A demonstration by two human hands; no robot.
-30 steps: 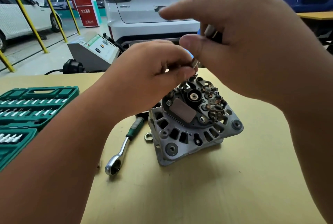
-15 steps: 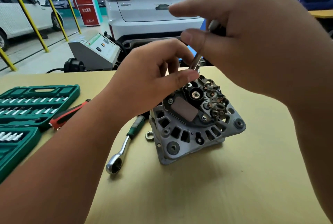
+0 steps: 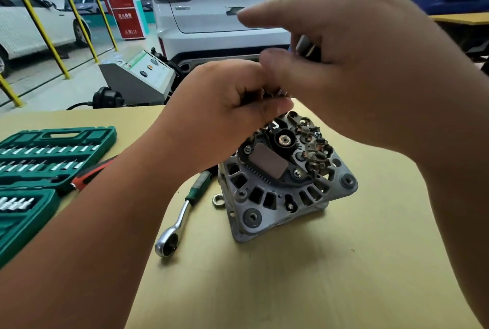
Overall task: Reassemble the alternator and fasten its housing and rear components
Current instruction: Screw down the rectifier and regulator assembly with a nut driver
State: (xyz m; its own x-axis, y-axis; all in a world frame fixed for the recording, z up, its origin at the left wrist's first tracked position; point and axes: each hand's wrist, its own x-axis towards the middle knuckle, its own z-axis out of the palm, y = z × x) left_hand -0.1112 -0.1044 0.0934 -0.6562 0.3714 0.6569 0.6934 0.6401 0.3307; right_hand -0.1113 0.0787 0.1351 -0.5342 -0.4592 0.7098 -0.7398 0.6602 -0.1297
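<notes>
Nearest the camera, two bare forearms reach in over the tan table. On it lies a ratchet with a green grip, its round head toward the viewer, and a small nut sits just beside the alternator, between it and the ratchet handle. The alternator rests tilted on the table near the middle, its rear face up and toward the viewer, with the dark plastic part, the brown pad and the copper-coloured contacts showing. To the left an open green tool case holds rows of bits, and a red-handled tool lies against its near edge. Just above the alternator's far rim, the left hand is curled closed, fingertips pinched on something small and dark that is blurred beyond telling. The right hand meets it there, thumb pressed toward the left fingers, forefinger stretched out, the other fingers wrapped around a metal tool shaft that is mostly hidden. Beyond the table stand a grey machine, yellow posts, a red sign, and a white car.
</notes>
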